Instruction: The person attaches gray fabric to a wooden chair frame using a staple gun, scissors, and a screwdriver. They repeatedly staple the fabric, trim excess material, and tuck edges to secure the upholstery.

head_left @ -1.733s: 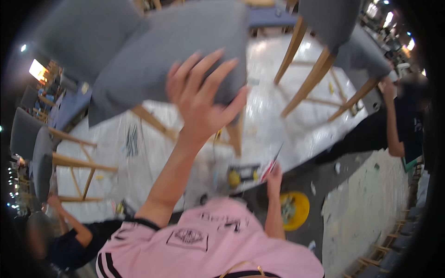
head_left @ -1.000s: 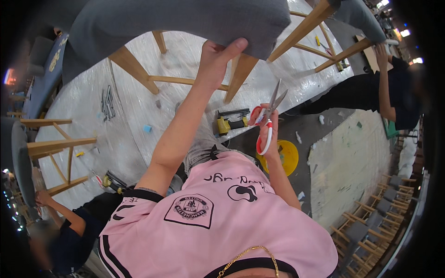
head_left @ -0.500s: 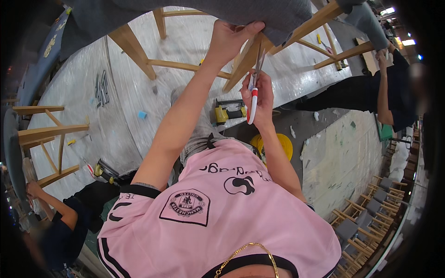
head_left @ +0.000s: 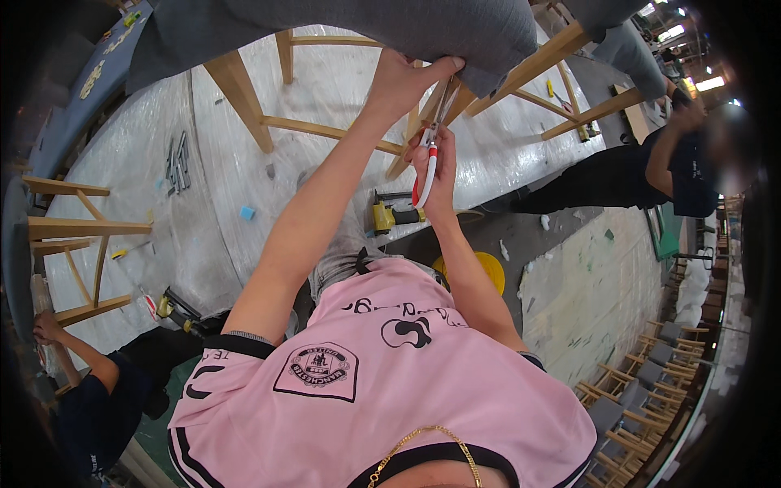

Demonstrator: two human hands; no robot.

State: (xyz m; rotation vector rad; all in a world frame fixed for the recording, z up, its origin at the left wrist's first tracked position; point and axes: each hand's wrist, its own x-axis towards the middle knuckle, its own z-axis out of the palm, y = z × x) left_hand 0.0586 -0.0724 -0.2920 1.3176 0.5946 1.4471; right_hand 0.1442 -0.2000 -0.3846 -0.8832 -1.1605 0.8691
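Note:
Grey fabric (head_left: 358,18) covers the seat of a wooden-legged chair (head_left: 242,102) at the top of the view. My left hand (head_left: 411,77) pinches the lower edge of this fabric near its corner, thumb outward. Just below, my right hand (head_left: 443,163) holds a pair of scissors (head_left: 429,167) with red and white handles. Their blades point up at the fabric edge beside my left thumb, close to a chair leg. Whether the blades are closed on the cloth cannot be made out.
A yellow-black staple gun (head_left: 392,213) lies on the plastic-covered table (head_left: 203,179), with metal strips (head_left: 176,163) to its left. Co-workers stand at the right (head_left: 651,171) and lower left (head_left: 106,398), handling other chairs. Rows of chairs (head_left: 643,390) stand at the lower right.
The scissors have moved slightly up and left, bringing their blades closer to the fabric edge. My left hand keeps its hold on the cloth. The co-worker at right has shifted posture.

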